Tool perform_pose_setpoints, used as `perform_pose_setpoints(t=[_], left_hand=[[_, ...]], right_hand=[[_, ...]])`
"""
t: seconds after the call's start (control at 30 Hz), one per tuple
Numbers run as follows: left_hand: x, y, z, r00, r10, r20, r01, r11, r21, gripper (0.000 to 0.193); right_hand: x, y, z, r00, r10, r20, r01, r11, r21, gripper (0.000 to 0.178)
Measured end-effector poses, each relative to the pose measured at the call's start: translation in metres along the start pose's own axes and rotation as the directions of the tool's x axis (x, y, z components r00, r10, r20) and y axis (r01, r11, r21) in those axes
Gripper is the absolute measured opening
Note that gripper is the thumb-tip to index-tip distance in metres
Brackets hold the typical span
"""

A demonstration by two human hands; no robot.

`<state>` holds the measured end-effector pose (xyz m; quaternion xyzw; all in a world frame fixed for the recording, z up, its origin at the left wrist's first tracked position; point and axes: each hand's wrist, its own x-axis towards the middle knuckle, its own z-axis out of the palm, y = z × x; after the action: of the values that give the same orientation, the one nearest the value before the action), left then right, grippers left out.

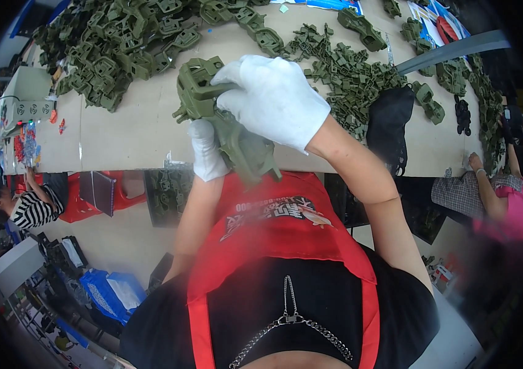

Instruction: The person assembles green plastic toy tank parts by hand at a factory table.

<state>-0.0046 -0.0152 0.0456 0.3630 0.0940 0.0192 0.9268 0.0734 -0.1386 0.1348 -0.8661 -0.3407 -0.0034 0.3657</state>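
Observation:
Both my hands wear white gloves and are closed on an olive-green moulded plastic part [246, 150] shaped like a toy vehicle body, just over the table's near edge. My left hand [206, 150] grips its near left side, thumb pointing up. From above, my right hand [274, 95] curls its fingers over a blocky upper section [200, 83] with openings in it. Whether that section is a separate piece I cannot tell, since the glove hides where they meet. The near end of the part is blurred.
A big heap of similar green parts [114, 49] covers the table's far left. Small green pieces [353, 80] lie spread right of my hands, beside a black cloth bag [390, 120]. A grey machine [28, 101] stands at the left end. Co-workers sit at both sides.

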Motion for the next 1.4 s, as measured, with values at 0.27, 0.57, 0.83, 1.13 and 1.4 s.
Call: perform_pose_setpoints(t=[0.27,0.57,0.83,1.13,1.4], left_hand=[[-0.007,0.004,0.003,0.997,0.062,-0.041,-0.059,0.997,0.054,0.106],[-0.011,0.0,-0.006,0.998,0.068,0.002,-0.068,0.996,0.063,0.102],[-0.011,-0.002,0.003,0.991,0.13,0.016,-0.13,0.992,-0.01,0.094],[-0.002,-0.007,-0.002,0.996,0.07,-0.053,-0.073,0.996,-0.044,0.052],[-0.004,-0.004,0.016,0.948,0.314,-0.043,-0.315,0.949,-0.004,0.056]], right_hand=[[-0.002,-0.009,-0.001,0.993,-0.119,0.01,0.119,0.986,-0.118,0.02],[-0.008,-0.001,0.012,0.994,-0.092,-0.059,0.089,0.994,-0.06,0.02],[-0.012,-0.009,0.015,0.996,-0.044,-0.074,0.038,0.996,-0.075,0.019],[-0.023,0.011,0.021,0.992,0.096,-0.087,-0.069,0.959,0.276,0.026],[-0.082,-0.001,0.03,0.864,0.444,0.237,-0.392,0.298,0.87,0.051]])
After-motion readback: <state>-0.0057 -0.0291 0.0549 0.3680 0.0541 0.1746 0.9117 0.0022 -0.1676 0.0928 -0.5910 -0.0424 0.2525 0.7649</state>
